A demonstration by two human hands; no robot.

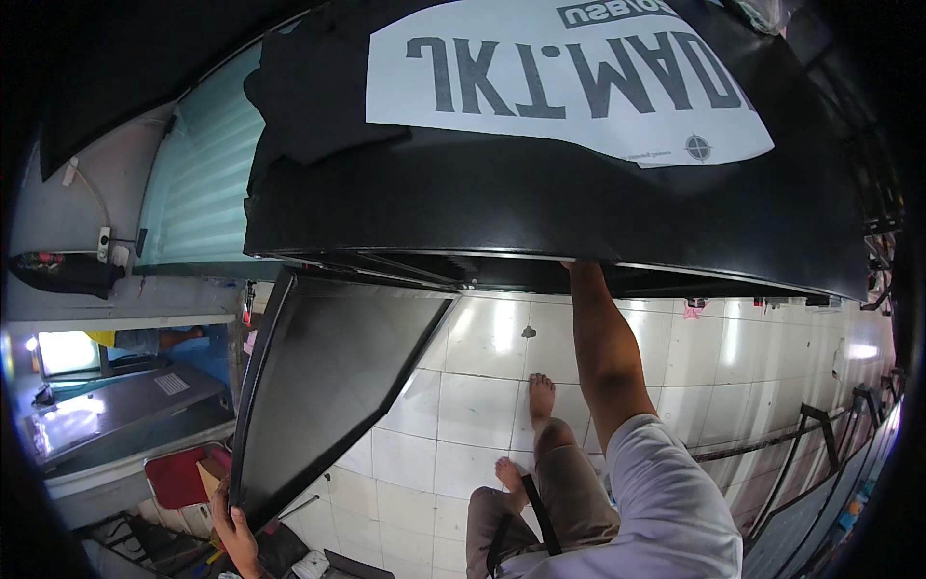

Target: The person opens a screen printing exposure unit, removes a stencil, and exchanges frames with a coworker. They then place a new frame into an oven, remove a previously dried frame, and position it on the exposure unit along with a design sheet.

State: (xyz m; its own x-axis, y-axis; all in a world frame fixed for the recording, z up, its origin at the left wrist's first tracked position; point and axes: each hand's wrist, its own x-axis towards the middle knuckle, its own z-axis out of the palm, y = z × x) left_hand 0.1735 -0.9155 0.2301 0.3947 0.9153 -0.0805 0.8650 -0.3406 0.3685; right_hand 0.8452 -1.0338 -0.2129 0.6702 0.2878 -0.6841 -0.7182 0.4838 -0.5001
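The black cabinet door (pixel 333 376) is swung out on the left of the black cabinet (pixel 540 217), to which it is joined at the far end, and its free end is brought near the person's side. By the left hand (pixel 236 536) that free edge is pinched, with the thumb to the inner face and the fingers to the outer one. The right forearm (pixel 608 338) is passed under the front rim of the cabinet top; the right hand is hidden inside, so whether it is closed on anything cannot be told. The two hands are held well apart.

The main hazard is judged to be the door: should the left hand's pinch be lost, the panel could be swung back toward the opening and the right arm could be caught against the rim. The forearm could also be scraped if it were withdrawn hastily, since it is held close to that edge. If the door were pushed wider, the red seat (pixel 174 478) near the left hand could be knocked, or the fingers squeezed between the two. The bare feet (pixel 543 400) are left unprotected on the tiled floor (pixel 482 405), should anything be dropped. The white printed sheet (pixel 550 87), laid loosely on top, could be slid off by a jolt.
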